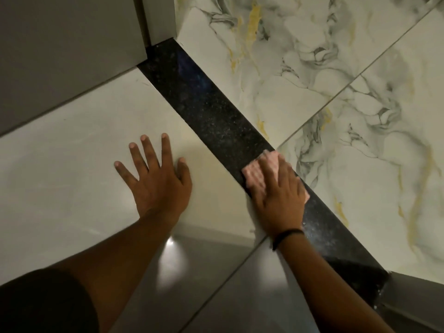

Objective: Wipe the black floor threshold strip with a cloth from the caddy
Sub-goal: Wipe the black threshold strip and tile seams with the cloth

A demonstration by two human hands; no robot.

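Observation:
The black speckled threshold strip (211, 114) runs diagonally from the door frame at upper left to the lower right corner. My right hand (276, 195) lies flat on a pale pink cloth (252, 175), pressing it onto the strip about halfway along. The cloth shows beyond my fingertips and at the hand's right side. My left hand (156, 181) rests flat with fingers spread on the plain cream tile left of the strip, holding nothing. A dark band circles my right wrist. No caddy is in view.
White marble-patterned tiles (324, 80) with grey and gold veins lie right of the strip. A grey door frame (161, 20) stands at the strip's far end, and another grey edge (403, 296) at its near end. A glossy grey tile (192, 272) reflects a light.

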